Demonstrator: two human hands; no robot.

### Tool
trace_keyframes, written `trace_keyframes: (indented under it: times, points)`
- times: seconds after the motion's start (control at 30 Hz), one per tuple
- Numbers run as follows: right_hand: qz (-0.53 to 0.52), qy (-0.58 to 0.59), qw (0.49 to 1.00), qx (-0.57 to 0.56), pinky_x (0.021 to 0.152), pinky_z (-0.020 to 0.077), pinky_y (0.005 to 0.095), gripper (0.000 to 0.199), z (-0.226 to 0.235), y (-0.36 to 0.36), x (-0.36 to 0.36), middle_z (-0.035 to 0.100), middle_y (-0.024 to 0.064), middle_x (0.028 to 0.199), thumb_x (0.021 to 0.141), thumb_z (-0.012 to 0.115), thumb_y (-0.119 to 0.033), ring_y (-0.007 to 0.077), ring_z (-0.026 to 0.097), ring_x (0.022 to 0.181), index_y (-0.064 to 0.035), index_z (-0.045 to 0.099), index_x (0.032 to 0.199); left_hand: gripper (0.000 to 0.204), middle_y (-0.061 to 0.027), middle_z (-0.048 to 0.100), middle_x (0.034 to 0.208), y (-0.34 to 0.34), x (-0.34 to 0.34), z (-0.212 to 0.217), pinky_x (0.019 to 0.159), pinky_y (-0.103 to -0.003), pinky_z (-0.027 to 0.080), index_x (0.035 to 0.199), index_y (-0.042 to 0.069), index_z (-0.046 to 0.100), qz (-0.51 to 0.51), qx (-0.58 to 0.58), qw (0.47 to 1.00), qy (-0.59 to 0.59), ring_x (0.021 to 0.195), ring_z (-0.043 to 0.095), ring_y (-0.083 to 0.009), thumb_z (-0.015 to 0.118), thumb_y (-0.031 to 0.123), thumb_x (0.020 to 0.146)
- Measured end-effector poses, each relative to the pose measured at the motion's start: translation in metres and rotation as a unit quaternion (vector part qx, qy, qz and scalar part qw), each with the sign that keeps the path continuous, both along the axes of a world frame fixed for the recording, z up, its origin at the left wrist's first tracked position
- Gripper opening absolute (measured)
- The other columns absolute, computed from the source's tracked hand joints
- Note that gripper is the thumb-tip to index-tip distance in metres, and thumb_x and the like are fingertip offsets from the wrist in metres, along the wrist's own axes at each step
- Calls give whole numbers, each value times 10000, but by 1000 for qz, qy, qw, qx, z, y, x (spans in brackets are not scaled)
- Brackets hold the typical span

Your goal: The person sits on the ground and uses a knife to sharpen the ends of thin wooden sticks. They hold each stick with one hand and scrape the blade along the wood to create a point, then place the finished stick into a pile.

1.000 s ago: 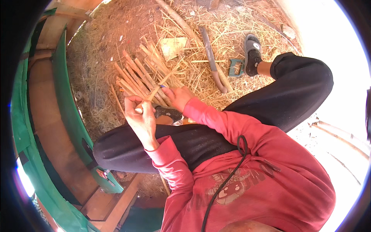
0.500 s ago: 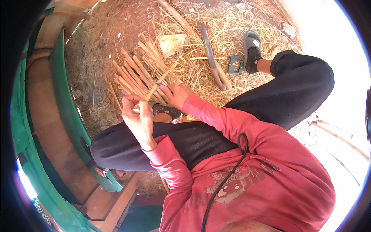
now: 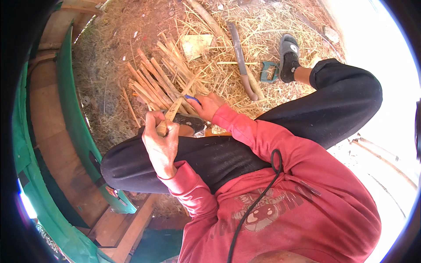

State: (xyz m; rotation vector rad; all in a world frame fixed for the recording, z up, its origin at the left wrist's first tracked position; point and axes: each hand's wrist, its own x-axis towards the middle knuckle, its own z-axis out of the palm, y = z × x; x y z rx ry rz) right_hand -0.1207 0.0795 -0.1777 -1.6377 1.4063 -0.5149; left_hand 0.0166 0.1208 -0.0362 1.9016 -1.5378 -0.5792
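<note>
My left hand [image 3: 160, 142] is closed round the near end of a pale wooden stick [image 3: 173, 109], which points up and to the right. In my right hand [image 3: 209, 106] is a small knife with a blue handle [image 3: 193, 99], its blade against or very near the stick; the exact contact is too small to make out. Just beyond both hands lies a bundle of split wooden sticks [image 3: 153, 81], fanned out on the ground. Parts of the knife and of the stick's near end are hidden by my fingers.
A machete [image 3: 239, 57] lies on the straw beyond my right hand, near a teal handle-shaped object [image 3: 269, 71] and my sandalled foot [image 3: 289, 50]. A flat pale wood piece [image 3: 196, 46] rests by the sticks. A green-edged wooden structure [image 3: 70, 118] stands at left.
My left hand has turned and dropped slightly, so more of the stick's thick near end shows. My right hand with the knife has shifted slightly right.
</note>
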Motion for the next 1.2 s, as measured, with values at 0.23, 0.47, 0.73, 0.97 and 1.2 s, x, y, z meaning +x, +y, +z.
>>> trace_keyframes:
  times: [0.23,0.47,0.73,0.97,1.2]
  points:
    - [-64,158,980,106,812,521,519,671,-86,-23,-19,670,295,896,994,323,-571,451,654,880,-26,715,997,125,-57,541,672,11,-10,-2,589,-276,449,897,49,536,-50,-14,998,-36,614,493,-114,580,9,787]
    - [-78,-10,997,20,806,498,544,681,-23,-20,-7,659,309,869,1008,302,-549,479,638,872,11,686,964,225,-68,576,515,-1,-6,0,465,-289,457,903,26,608,73,-38,996,-45,456,606,-133,594,234,986]
    - [-7,232,957,177,797,520,508,513,-114,-17,-48,650,237,1044,1003,375,-472,404,645,949,-45,570,1209,443,-48,538,415,-33,-1,33,367,-285,405,848,38,694,179,-125,971,-93,356,565,-131,491,392,1021]
    - [-202,378,879,208,957,424,563,504,-168,-43,-79,492,204,1309,939,518,-393,420,462,1268,-116,408,1346,413,-76,531,428,-86,7,86,355,-286,365,874,-7,708,151,-173,971,-67,335,522,-118,513,327,1017]
    - [-205,338,906,152,952,464,514,612,-197,-38,-106,551,223,1226,865,623,-431,400,561,1169,-4,430,1258,352,-208,646,619,-150,28,34,525,-401,514,891,-27,712,152,-175,969,-92,520,670,-298,527,259,981]
